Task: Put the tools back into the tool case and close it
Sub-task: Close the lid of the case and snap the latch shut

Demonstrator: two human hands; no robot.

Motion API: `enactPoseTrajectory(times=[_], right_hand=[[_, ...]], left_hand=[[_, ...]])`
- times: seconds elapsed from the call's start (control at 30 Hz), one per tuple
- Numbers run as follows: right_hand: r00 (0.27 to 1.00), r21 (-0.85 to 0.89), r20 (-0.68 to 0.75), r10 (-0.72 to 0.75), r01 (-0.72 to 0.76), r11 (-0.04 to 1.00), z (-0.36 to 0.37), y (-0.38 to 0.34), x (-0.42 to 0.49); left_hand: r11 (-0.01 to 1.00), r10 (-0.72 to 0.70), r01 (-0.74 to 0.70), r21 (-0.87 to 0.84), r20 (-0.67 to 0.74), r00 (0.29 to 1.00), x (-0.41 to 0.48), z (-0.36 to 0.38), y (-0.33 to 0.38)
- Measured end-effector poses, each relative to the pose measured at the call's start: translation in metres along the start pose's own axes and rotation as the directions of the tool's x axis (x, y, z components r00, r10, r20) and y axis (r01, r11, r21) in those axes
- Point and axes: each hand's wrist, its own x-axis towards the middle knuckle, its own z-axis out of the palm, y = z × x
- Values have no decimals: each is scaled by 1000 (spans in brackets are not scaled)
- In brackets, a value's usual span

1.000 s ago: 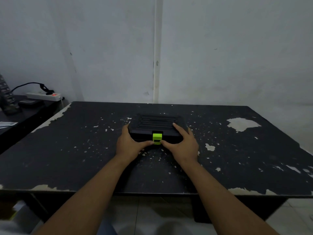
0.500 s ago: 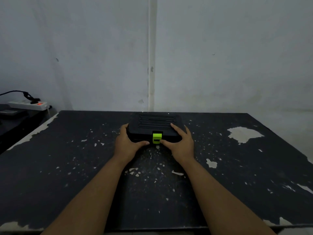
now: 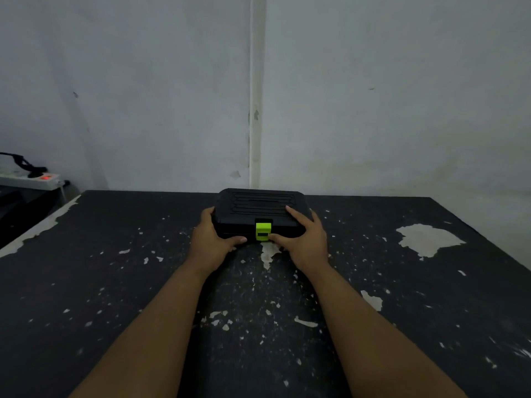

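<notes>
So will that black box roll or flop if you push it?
Probably not: the tool case lies flat and low on the table, so it should slide, not roll. Its ribbed lid looks like hard plastic, likely stiff. The green latch looks down, so it probably stays shut.

The tool case is a black plastic box with rounded corners and a ribbed lid. It is closed and lies flat on the dark, chipped surface, at the far edge close to the wall. A bright green latch sits mid-front; it seems folded flush, though dim light leaves that unsure. The left hand and right hand grip its front corners.
</notes>
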Motion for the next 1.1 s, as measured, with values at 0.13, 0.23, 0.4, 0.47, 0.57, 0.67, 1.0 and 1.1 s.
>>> enactPoseTrajectory(times=[0.13,0.23,0.4,0.47,0.57,0.67,1.0,1.1], right_hand=[[1000,-26,20,-14,14,1000,2,2,14],[1000,-33,19,-24,25,999,6,6,22],[999,-58,12,-31,31,998,11,12,26],[999,-65,16,-30,31,997,11,12,25],[999,-72,21,-32,34,997,11,11,23],[998,-84,31,-51,53,995,10,10,21],[990,-252,140,-7,43,967,5,-1,8],[984,-346,175,18,44,937,2,-2,-4]], left_hand=[[1000,-3,3,9,9,1000,13,3,-5],[1000,-11,11,16,-1,1000,19,4,-8],[999,10,-9,32,-4,1000,23,6,-14],[999,15,-15,44,0,1000,24,7,-15],[998,20,-20,51,2,1000,24,6,-14],[998,28,-29,52,5,1000,26,7,-17],[992,104,-106,75,24,994,9,5,-7],[985,135,-137,103,30,990,-5,2,0]])
